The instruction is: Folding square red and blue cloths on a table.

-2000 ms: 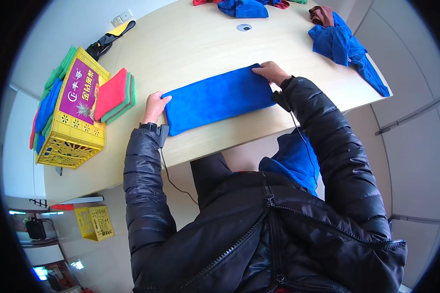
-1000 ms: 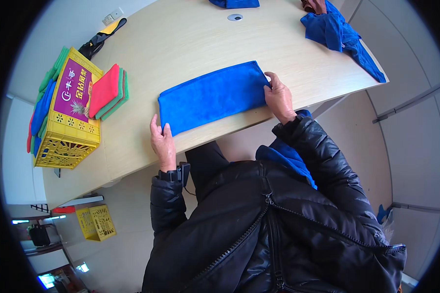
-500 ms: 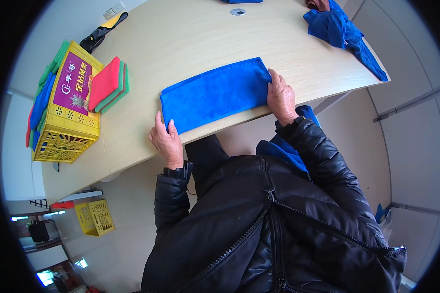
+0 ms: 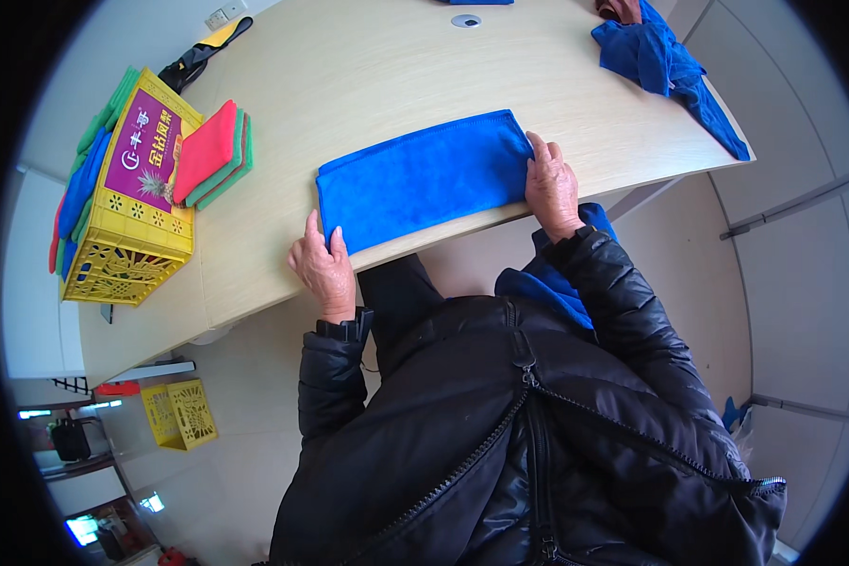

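A folded blue cloth (image 4: 424, 179) lies flat near the front edge of the table, as a long rectangle set slightly aslant. At its lower left corner is my left hand (image 4: 326, 274), open, with the thumb and index finger apart beside the cloth's left edge. My right hand (image 4: 554, 191) rests along the cloth's right edge, fingers stretched out and the thumb touching the edge. Neither hand is closed round the fabric.
To the left stands a yellow plastic crate (image 4: 132, 241) with folded cloths in it. A red and green cloth stack (image 4: 213, 156) leans by it. Crumpled blue cloths (image 4: 646, 57) lie at the far right. On the floor sits another yellow crate (image 4: 181, 415).
The view has shifted slightly. The cloth lies as before on the table; my left hand's fingers sit a little farther off its left edge.
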The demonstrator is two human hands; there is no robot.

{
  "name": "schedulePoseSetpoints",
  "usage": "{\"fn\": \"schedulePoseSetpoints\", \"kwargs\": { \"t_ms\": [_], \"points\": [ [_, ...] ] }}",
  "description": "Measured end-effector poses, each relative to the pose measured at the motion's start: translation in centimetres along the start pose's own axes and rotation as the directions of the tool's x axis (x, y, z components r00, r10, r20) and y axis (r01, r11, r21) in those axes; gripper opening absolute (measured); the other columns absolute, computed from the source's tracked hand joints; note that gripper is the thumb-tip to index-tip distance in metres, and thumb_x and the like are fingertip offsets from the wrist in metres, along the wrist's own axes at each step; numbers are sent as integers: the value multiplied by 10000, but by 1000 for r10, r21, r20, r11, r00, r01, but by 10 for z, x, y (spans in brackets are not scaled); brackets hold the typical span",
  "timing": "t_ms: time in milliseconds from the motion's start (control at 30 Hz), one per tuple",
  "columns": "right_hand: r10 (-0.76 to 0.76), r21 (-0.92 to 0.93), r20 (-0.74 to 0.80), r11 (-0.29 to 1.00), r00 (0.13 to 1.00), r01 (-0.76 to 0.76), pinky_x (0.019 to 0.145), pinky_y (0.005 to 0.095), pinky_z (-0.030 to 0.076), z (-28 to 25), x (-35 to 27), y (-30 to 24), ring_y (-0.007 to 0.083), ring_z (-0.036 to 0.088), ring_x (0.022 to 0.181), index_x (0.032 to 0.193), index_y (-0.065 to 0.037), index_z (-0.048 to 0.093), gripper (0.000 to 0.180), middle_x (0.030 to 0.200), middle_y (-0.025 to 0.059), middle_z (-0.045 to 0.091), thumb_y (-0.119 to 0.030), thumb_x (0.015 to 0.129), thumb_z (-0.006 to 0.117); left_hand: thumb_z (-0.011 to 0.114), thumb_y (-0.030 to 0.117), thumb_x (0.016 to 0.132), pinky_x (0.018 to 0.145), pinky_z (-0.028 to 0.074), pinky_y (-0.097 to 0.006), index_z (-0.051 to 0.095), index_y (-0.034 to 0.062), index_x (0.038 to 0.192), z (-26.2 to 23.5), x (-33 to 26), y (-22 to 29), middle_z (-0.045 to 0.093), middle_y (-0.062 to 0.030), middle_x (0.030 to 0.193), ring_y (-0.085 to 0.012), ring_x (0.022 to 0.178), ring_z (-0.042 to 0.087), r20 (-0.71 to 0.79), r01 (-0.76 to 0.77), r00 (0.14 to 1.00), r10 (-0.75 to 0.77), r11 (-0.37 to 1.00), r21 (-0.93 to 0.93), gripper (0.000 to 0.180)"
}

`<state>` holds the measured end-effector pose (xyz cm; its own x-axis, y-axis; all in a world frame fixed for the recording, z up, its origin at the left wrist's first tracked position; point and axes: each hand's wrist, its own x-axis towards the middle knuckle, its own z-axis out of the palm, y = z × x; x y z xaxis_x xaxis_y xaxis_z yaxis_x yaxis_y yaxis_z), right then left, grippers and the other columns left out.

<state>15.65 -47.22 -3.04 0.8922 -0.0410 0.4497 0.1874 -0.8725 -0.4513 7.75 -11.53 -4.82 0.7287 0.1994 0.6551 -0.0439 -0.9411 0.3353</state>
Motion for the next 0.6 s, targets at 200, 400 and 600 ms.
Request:
{"fn": "schedulePoseSetpoints", "kwargs": {
  "t_ms": [200,400,600],
  "points": [
    [-136,-90,-59,987,989,131,907,476,508,-19,1,3,381,620,1018,1295,-95,588,381,1140,171,618,-48,917,600,716,154,880,1063,382,-472,570,69,1360,-19,0,14,609,-116,1233,-316,1216,536,18,-212,977,211,975,70,509],
    [-507,101,121,861,853,498,1085,495,396,-14,-12,-71,366,510,1287,1385,-88,545,493,1389,153,552,-221,922,649,714,217,870,1183,282,-501,527,95,1424,-16,-3,60,476,-132,1498,-314,1400,431,279,-430,848,451,892,-137,597],
    [-608,133,385,781,695,610,1199,545,240,6,-46,-87,353,305,1487,1528,-157,409,659,1587,116,377,-365,947,638,708,244,878,1179,286,-509,510,93,1446,-14,-17,63,441,-117,1539,-317,1427,399,403,-453,772,491,870,-192,620]
  ]
}}
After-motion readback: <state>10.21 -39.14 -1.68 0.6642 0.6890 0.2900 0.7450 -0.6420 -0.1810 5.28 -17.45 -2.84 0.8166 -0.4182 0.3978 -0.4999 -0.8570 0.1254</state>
